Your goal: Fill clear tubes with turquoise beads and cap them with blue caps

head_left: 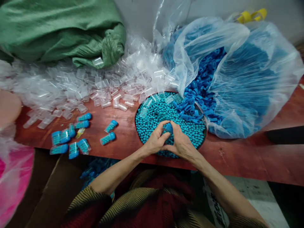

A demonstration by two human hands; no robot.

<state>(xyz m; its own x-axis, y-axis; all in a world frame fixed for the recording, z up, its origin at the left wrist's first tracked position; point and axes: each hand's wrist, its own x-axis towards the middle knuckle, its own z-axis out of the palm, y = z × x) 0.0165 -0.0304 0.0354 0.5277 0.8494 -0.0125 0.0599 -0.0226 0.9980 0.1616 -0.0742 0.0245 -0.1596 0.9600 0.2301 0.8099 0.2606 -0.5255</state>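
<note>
Both of my hands meet over a round tray (136,122) of small teal balls (148,125). Between them is a blue cap (168,128); any tube below it is hidden by the fingers. My left hand (157,138) curls round the cap's left side, and my right hand (180,141) closes on its right side. Several clear empty tubes (122,107) lie behind and partly on the tray. Blue caps (190,109) spill onto its back right edge from a clear plastic bag (251,79). Filled, capped tubes (83,146) lie on the table to the left.
A green sack (59,28) rests at the back left on the heap of tubes. The reddish table's (237,158) front edge runs below the tray. A pink bag (14,180) stands at the lower left, and a dark bar (285,135) juts in at the right.
</note>
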